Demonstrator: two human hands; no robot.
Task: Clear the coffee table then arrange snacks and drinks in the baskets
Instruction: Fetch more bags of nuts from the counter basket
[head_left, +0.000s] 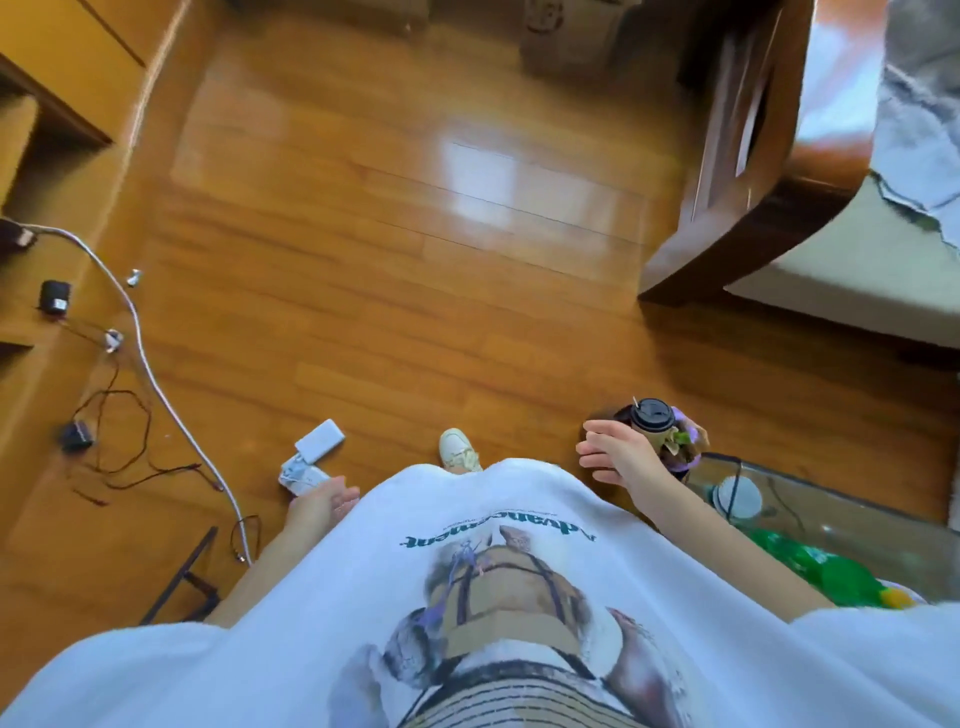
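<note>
The right hand (615, 457) is open, with the fingers spread out. Its grip holds nothing. One coffee cup (652, 428) stands just past the fingers, a little to the right. It is very near the hand, but whether they touch cannot be told. The cup is brown paper with a round black lid. A small bunch of purple flowers (685, 447) sits right beside the cup.

The cup and flowers are at the far left corner of a glass surface (831, 512). The glass is clear and shiny with a round corner. Under or on it lies one green bag (815, 569) and one round white thing (737, 493), too blurry to name.

The left hand (322, 504) hangs low by the white shirt (467, 597). Its fingers are loosely bent, and it holds nothing. Just past it on the floor lie two white boxes (314, 454).

The floor (415, 260) is smooth, shiny wood planks. One pale shoe (460, 449) pokes out from under the shirt. A long white cable (150, 374) and thin black wires (119, 426) curl on the floor at the left. A dark wood sofa (737, 156) with a pale cushion stands far right.
</note>
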